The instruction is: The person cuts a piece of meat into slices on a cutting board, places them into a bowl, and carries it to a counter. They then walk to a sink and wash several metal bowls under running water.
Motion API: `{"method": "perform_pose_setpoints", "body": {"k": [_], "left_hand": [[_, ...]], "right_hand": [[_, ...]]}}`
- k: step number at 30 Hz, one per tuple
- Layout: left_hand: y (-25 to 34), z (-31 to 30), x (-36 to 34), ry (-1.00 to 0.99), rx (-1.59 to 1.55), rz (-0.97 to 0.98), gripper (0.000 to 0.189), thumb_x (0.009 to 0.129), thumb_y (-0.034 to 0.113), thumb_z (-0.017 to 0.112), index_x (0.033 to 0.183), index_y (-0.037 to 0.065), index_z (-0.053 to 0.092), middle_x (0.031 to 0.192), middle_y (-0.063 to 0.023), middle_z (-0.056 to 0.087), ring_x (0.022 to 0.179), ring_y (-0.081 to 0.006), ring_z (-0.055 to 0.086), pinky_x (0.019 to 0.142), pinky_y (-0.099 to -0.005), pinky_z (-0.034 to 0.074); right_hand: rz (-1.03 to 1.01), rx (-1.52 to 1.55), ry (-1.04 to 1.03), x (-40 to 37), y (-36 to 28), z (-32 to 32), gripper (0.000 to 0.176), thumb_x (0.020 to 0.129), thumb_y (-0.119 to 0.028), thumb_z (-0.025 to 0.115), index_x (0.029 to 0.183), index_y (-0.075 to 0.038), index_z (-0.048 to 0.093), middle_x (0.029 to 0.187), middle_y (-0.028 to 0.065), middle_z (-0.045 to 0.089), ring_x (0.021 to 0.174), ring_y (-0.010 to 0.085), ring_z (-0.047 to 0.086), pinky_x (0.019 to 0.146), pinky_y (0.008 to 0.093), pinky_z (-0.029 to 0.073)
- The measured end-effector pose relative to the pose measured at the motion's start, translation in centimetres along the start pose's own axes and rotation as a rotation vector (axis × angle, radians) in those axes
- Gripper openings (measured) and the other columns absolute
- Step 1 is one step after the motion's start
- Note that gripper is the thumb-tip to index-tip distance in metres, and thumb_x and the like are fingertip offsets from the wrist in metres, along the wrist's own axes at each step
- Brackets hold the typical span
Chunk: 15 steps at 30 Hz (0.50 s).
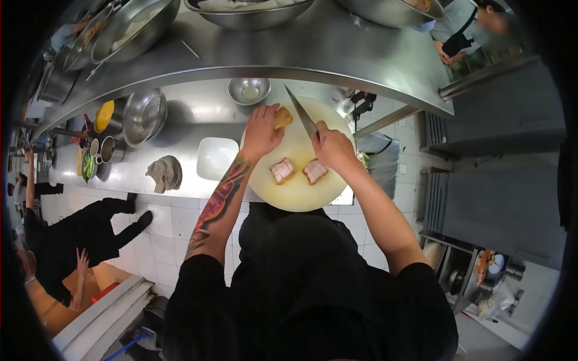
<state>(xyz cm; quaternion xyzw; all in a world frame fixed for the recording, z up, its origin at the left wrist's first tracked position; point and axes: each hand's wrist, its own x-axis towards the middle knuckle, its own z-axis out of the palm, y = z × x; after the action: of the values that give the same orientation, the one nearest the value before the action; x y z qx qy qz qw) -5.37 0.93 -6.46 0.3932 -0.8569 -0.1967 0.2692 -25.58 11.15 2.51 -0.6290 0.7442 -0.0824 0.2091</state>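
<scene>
My right hand [333, 147] is closed round the handle of a kitchen knife [300, 112], its blade pointing up and away over a round cutting board [271, 195]. On the board's far left, my left hand [262, 129] has its fingers on a golden-brown piece of crispy pork [282, 118] and steadies it. The blade lies just right of that piece, seemingly apart from it. Nearer me sit two portions of sliced pork, one on the left [282, 171] and one on the right [315, 171], pale cut faces up.
Left of the board are a white square bowl [215, 157], a crumpled grey cloth [164, 174] and stacked metal bowls [144, 117]. A small metal bowl [249, 91] stands behind. Overhead, a steel shelf [253, 51] carries large bowls. Other people are at far left and upper right.
</scene>
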Motion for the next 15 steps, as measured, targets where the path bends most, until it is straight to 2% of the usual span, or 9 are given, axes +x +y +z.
{"method": "perform_pose_setpoints", "body": {"k": [2,4,8,12,15], "left_hand": [[0.5,-0.4,-1.0,-0.034,0.015,-0.024,0.075,0.076,0.024,0.075,0.141,0.002,0.043,0.128,-0.0198,0.052,0.120,-0.0393,0.049,0.103,-0.0490,0.039],[1.9,-1.5,-2.4,0.020,-0.019,-0.043,0.071,0.077,0.025,0.076,0.137,0.003,0.046,0.127,-0.0188,0.052,0.120,-0.0386,0.049,0.102,-0.0481,0.039],[0.6,-1.2,-2.5,0.185,-0.089,-0.084,0.064,0.076,0.027,0.077,0.130,0.004,0.051,0.123,-0.0167,0.053,0.118,-0.0369,0.049,0.099,-0.0476,0.039],[0.7,-1.5,-1.9,0.131,-0.053,-0.013,0.057,0.076,0.027,0.077,0.124,0.006,0.055,0.118,-0.0148,0.053,0.113,-0.0350,0.050,0.095,-0.0469,0.039],[1.1,-1.5,-1.6,0.092,-0.017,-0.017,0.049,0.076,0.026,0.077,0.117,0.007,0.058,0.113,-0.0131,0.055,0.111,-0.0335,0.051,0.092,-0.0454,0.039]], "right_hand": [[-0.015,-0.101,-0.068,0.1,0.3,0.7,0.022,0.095,-0.020,0.053,0.108,-0.003,0.053,0.083,0.0226,0.070,0.081,0.0421,0.069,0.075,0.0515,0.055],[-0.039,-0.116,-0.066,0.0,0.0,-0.2,0.021,0.094,-0.020,0.054,0.107,-0.003,0.053,0.083,0.0225,0.070,0.081,0.0422,0.069,0.075,0.0513,0.055],[-0.081,-0.110,-0.097,-2.2,-2.4,-2.9,0.019,0.092,-0.017,0.055,0.104,-0.002,0.054,0.081,0.0230,0.069,0.081,0.0426,0.069,0.076,0.0508,0.055],[-0.152,-0.162,-0.132,-3.6,-3.0,-2.8,0.019,0.091,-0.015,0.054,0.103,0.000,0.055,0.082,0.0243,0.069,0.083,0.0429,0.068,0.078,0.0509,0.054],[-0.043,-0.180,-0.214,-3.5,-3.5,-2.9,0.019,0.094,-0.018,0.055,0.105,-0.002,0.054,0.085,0.0241,0.068,0.087,0.0440,0.066,0.079,0.0533,0.052]]}}
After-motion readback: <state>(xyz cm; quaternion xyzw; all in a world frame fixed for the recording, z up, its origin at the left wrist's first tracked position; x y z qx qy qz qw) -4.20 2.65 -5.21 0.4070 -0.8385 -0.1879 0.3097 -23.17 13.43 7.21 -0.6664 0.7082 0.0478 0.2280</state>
